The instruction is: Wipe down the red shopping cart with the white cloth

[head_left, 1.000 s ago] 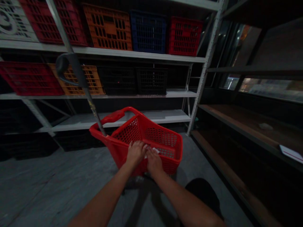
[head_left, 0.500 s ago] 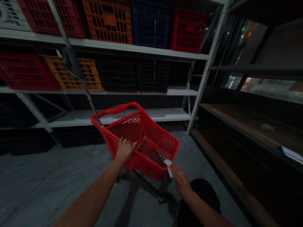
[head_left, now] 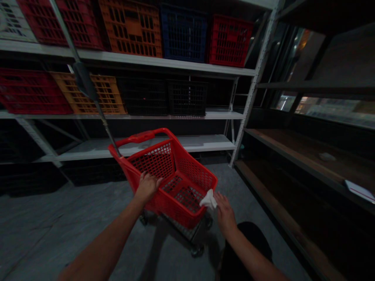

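Observation:
A red plastic shopping cart (head_left: pixel 181 203) with perforated walls stands on wheels in front of me, its basket holding nothing that I can make out. My left hand (head_left: pixel 148 186) is closed over the near side rim of the basket. At the basket's right end, my right hand (head_left: pixel 225 210) holds a crumpled white cloth (head_left: pixel 209 200) against the rim corner. A grey pole (head_left: pixel 106 128) rises from the cart's handle end and leans up to the left, with a dark fitting partway along it.
Behind the cart stands a white metal rack (head_left: pixel 140 58) with red, orange, blue and black plastic crates. Along the right runs a dark wooden shelf unit (head_left: pixel 281 150), bearing a white card (head_left: pixel 359 190) near its edge. My dark-clad knee (head_left: pixel 254 238) is at lower right.
My right hand and the white cloth have moved up slightly along the end rim, and more of the cloth shows. The left hand stays on the side rim; the view has shifted a little.

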Available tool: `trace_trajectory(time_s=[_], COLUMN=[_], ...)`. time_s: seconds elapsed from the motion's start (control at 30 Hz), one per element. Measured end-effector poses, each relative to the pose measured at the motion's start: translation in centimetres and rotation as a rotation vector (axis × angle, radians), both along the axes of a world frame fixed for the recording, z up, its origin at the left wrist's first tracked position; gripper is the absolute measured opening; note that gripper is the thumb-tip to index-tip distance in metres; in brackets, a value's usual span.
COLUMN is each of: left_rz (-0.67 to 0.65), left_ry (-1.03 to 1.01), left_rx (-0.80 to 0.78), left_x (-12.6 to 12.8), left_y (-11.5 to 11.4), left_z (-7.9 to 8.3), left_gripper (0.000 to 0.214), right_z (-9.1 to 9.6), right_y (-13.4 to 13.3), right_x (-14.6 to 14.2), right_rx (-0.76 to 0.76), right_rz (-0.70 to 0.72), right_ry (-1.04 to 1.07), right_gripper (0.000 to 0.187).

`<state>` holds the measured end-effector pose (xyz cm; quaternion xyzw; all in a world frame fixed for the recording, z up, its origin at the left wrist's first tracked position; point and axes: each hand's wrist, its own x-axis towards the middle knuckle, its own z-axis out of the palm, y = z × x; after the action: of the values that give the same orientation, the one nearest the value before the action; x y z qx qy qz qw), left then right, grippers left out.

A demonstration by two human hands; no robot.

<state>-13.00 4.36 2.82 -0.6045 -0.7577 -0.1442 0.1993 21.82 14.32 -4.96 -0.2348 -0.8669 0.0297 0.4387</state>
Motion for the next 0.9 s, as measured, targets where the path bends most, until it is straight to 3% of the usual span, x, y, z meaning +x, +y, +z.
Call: trace_trajectory(time_s=[0.07,0.17,0.27,0.37,0.43,0.5,0.63,0.7,0.77,0.9], left_rz=[0.035,0.158,0.202,0.103,0.078,0.069,0.05,0.063,0.07,0.038], left_ry=[-0.003,-0.054,-0.14,-0.249,-0.275,-0.288,-0.277,-0.267,-0.269,-0.28], left_rx=[-0.008,0.029,0.046,-0.024,-0.026,-0.026,-0.028,-0.011,0.0,0.006], left_x=[0.0,2.1,6.6,11.1,12.6,12.7,11.6,11.4,11.6,11.8], left_y=[0.0,-0.2,-0.6,-1.2,-1.5,-1.6,-1.4,-1.3,-1.2,-1.4], left_z=[0.2,0.2,-0.7,-2.1,-2.7,-3.1,-3.5,-3.6,-3.6,-3.3], left_gripper=[0.05,0.047,0.044,0.044,0.046,0.045,0.042,0.043,0.043,0.041], right_z=[0.7,0.3,-1.4,-2.2,-1.9,-1.5,-1.2,-1.4,-1.6,-1.8], right_y=[0.4,-1.8,-5.4,-7.2,-6.3,-3.8,1.7,2.0,-0.2,-6.8], right_x=[0.0,-2.1,-4.6,-5.1,-4.3,-3.2,-2.3,-2.8,-3.7,-5.0], right_rx=[-0.031,0.003,-0.039,-0.087,-0.04,0.019,0.033,0.03,0.044,0.032], right_rz=[-0.079,0.0,0.168,0.268,0.357,0.401,0.231,0.158,0.165,0.288], right_ry=[0.011,-0.011,-0.016,-0.05,-0.111,-0.144,-0.045,0.006,0.027,-0.05], right_gripper=[0.051,0.044,0.044,0.047,0.05,0.053,0.058,0.058,0.055,0.054])
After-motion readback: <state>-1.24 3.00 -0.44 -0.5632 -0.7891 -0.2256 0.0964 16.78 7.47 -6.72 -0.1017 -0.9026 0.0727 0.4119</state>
